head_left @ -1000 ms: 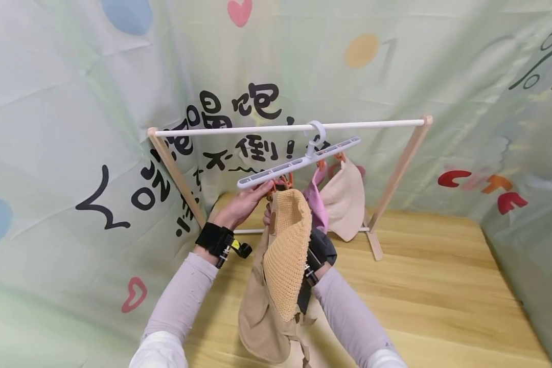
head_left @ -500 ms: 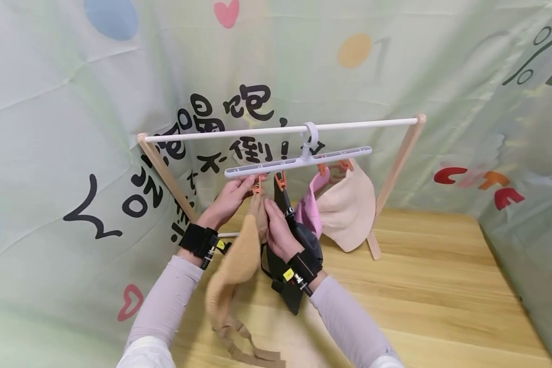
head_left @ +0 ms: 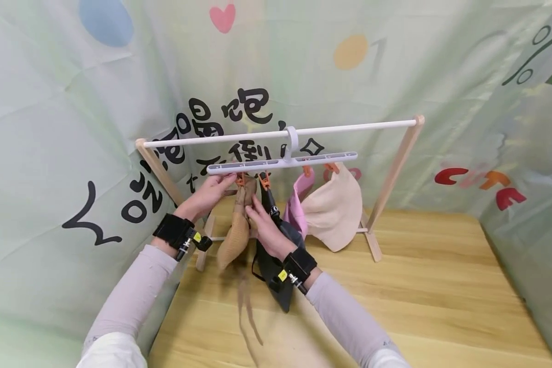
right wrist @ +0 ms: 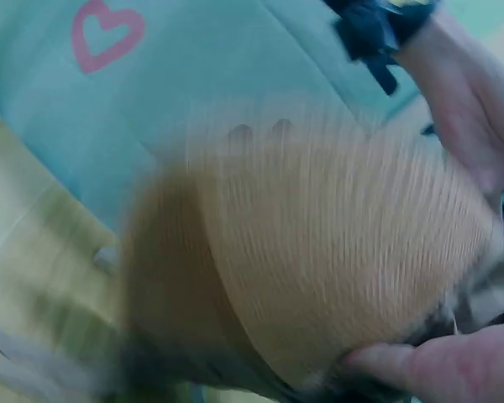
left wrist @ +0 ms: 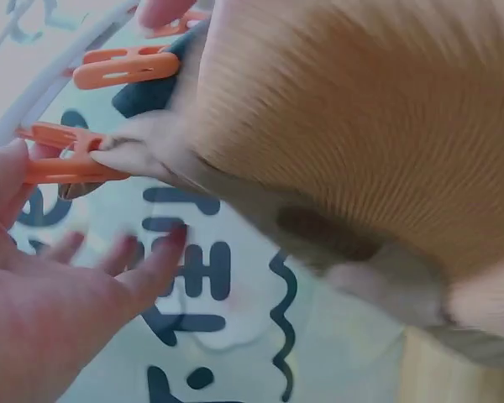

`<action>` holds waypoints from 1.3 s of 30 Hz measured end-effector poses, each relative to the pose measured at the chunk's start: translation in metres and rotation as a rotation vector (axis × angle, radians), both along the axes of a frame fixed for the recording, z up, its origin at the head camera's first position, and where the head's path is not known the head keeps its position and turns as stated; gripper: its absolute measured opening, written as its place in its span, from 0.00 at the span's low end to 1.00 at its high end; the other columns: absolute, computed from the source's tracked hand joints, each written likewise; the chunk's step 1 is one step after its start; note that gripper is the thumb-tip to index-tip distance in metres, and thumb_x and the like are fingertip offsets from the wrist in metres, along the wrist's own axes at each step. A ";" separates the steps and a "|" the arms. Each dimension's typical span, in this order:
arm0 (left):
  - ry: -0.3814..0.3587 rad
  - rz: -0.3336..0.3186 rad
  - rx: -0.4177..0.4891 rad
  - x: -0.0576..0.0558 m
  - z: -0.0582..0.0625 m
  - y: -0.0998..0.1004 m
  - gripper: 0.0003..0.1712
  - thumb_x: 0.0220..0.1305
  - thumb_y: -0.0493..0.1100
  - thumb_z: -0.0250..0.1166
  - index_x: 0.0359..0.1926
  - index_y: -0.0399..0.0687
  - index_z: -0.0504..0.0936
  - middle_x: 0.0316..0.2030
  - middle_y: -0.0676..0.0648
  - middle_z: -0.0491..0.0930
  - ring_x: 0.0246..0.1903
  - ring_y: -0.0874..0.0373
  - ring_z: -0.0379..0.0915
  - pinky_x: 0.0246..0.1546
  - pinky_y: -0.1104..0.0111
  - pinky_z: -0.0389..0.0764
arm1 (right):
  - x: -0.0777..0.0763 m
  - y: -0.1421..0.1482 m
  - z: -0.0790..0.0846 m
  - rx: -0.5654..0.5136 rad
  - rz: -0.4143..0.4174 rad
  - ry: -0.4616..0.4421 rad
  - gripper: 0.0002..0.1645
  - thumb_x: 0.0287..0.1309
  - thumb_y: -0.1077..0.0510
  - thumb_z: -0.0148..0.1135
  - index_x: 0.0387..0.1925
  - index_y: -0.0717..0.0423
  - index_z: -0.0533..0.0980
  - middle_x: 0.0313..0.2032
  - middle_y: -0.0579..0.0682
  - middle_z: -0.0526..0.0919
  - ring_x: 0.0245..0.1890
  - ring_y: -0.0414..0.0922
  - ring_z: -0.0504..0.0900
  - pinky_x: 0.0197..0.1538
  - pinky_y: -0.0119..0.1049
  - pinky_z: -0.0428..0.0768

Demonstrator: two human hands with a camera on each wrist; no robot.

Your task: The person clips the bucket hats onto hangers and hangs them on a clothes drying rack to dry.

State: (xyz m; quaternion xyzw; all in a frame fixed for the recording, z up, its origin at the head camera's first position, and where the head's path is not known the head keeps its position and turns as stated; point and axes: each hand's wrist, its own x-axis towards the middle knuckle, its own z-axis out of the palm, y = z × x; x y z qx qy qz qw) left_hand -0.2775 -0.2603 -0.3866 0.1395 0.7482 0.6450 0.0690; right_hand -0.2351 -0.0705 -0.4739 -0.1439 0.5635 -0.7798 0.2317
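Observation:
A tan knitted hat hangs from the leftmost orange clip of a white clip hanger, hooked on the white rail. My left hand is at that clip. In the left wrist view its thumb touches the end of the clip, which bites the rim of the hat, while the fingers spread loose. My right hand pinches the hat's rim just under the clip. In the right wrist view a finger presses the hat. The hat's strings dangle, blurred.
On the same hanger hang a dark cap, a pink hat and a cream hat. The rack's wooden posts stand on a wooden table. Printed cloth walls close in behind and at both sides.
The tan hat, held up folded before, now hangs down from the orange clip. The hanger has slid left along the rail. Both hands followed it left.

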 end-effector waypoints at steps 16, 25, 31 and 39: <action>-0.258 0.183 0.374 -0.011 -0.014 0.008 0.11 0.86 0.45 0.44 0.57 0.56 0.72 0.64 0.52 0.68 0.74 0.43 0.54 0.56 0.57 0.62 | 0.048 -0.021 -0.027 0.390 0.098 0.273 0.49 0.79 0.38 0.51 0.85 0.39 0.36 0.84 0.54 0.31 0.83 0.51 0.33 0.82 0.58 0.44; -0.219 0.318 0.337 -0.001 -0.014 0.015 0.14 0.85 0.46 0.49 0.63 0.55 0.74 0.66 0.49 0.72 0.69 0.46 0.63 0.68 0.51 0.61 | 0.067 -0.006 -0.030 0.354 0.125 0.352 0.47 0.81 0.42 0.50 0.84 0.37 0.35 0.84 0.54 0.30 0.83 0.49 0.32 0.81 0.60 0.49; -0.120 0.435 -0.012 0.029 -0.012 0.019 0.36 0.81 0.53 0.56 0.80 0.42 0.58 0.80 0.40 0.57 0.79 0.44 0.51 0.78 0.47 0.55 | 0.089 0.026 -0.025 0.351 0.124 0.403 0.45 0.81 0.42 0.51 0.85 0.43 0.41 0.85 0.49 0.38 0.83 0.48 0.41 0.80 0.55 0.58; 0.096 0.521 -0.363 0.101 -0.030 0.036 0.43 0.78 0.62 0.57 0.81 0.46 0.55 0.80 0.37 0.54 0.79 0.40 0.51 0.77 0.42 0.55 | 0.111 0.103 -0.027 0.287 0.091 0.448 0.40 0.82 0.55 0.51 0.84 0.58 0.46 0.83 0.61 0.48 0.81 0.61 0.52 0.78 0.58 0.58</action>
